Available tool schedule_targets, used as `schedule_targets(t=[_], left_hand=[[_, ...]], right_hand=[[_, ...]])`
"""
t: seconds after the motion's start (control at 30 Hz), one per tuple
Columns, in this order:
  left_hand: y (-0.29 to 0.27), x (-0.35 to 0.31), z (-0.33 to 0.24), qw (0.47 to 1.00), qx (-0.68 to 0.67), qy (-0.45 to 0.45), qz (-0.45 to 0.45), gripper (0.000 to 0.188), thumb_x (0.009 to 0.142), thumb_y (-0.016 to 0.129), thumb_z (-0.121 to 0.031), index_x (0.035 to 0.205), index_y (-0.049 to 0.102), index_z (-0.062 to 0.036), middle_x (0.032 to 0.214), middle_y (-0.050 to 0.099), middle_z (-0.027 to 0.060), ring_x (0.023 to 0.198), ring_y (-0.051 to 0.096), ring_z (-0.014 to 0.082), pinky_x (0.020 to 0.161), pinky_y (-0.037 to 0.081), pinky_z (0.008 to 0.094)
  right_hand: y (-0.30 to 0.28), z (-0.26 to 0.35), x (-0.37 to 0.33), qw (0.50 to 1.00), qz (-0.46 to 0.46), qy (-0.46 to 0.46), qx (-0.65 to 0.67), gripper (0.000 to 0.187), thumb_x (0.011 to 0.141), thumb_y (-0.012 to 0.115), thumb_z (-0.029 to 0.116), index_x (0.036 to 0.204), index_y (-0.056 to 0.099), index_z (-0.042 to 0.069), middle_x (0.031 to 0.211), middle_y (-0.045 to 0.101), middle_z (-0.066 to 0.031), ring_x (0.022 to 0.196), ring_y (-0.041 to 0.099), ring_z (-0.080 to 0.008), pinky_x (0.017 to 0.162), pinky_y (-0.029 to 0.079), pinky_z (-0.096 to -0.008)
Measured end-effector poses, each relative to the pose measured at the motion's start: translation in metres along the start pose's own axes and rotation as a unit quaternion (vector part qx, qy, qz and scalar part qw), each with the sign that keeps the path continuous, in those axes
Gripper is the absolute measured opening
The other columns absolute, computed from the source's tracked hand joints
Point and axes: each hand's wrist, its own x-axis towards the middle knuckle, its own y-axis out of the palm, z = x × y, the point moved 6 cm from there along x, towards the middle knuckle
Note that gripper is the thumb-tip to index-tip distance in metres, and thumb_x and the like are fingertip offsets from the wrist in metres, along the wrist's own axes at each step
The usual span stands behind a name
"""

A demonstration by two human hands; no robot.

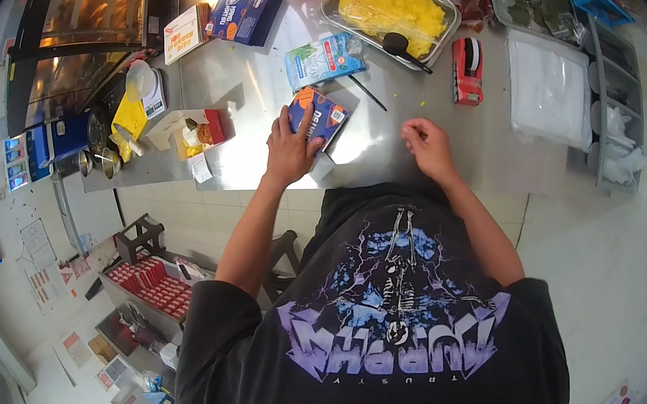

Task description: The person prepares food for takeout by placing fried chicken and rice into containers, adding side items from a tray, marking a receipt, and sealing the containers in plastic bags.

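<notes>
- My left hand (pixel 291 147) is clamped on the blue box (pixel 329 123), fingers over its top, thumb at its near edge; the box sits on the steel table (pixel 434 106).
- My right hand (pixel 427 147) hangs right of the box, fingers curled in; from this angle I can't tell whether they pinch anything small.
- My worry: too hard a press from one side could dent the box or skid it into the pouch (pixel 324 61) just beyond, or the black stick (pixel 369 93).
- Further out, the black ladle's (pixel 396 44) handle juts over the tray's (pixel 449 24) rim; a wide reach could catch it.
- Printing: pale capitals and a barcode-like patch on the box, white lettering on the blue-green pouch, bold capitals on the blue carton (pixel 259 18), orange lettering on the white carton (pixel 185 35).
</notes>
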Motion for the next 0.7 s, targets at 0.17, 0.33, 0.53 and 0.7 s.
schedule_targets(t=[0.17,0.33,0.53,0.7], left_hand=[[0.018,-0.002,0.01,0.999,0.03,-0.034,0.0,0.088,0.096,0.067,-0.061,0.169,0.031,-0.0256,0.152,0.039,0.034,0.133,0.046,0.0504,0.105,0.041,0.0643],[0.002,0.009,0.001,0.997,0.012,-0.043,0.059,0.126,0.07,0.089,-0.064,0.17,0.023,-0.0244,0.145,0.044,0.032,0.13,0.049,0.0492,0.104,0.044,0.0618],[-0.002,0.011,0.004,0.995,-0.019,-0.06,0.081,0.136,0.065,0.098,-0.042,0.17,0.013,-0.0194,0.139,0.049,0.0234,0.128,0.05,0.0472,0.104,0.047,0.0608],[-0.001,0.023,0.006,0.996,-0.02,-0.028,0.084,0.139,0.062,0.099,-0.041,0.169,0.014,-0.017,0.138,0.048,0.0228,0.127,0.05,0.0442,0.105,0.047,0.0583]], right_hand=[[0.053,0.004,0.002,0.995,0.071,-0.056,-0.039,0.015,0.1,0.07,0.013,0.108,0.072,0.0,0.092,0.077,-0.0069,0.082,0.07,-0.0125,0.075,0.057,-0.0306],[0.099,-0.02,0.01,0.98,0.163,-0.107,-0.031,0.019,0.098,0.072,0.013,0.113,0.071,0.002,0.09,0.077,-0.0073,0.084,0.071,-0.0121,0.075,0.056,-0.0306],[0.139,-0.025,0.025,0.976,0.201,-0.083,-0.032,0.038,0.092,0.079,0.017,0.12,0.053,0.011,0.097,0.079,-0.011,0.089,0.075,-0.0269,0.079,0.055,-0.0405],[0.156,-0.034,0.038,0.982,0.124,-0.14,-0.004,0.039,0.088,0.083,0.022,0.106,0.051,0.009,0.091,0.076,-0.0113,0.087,0.074,-0.0309,0.076,0.054,-0.0425]])
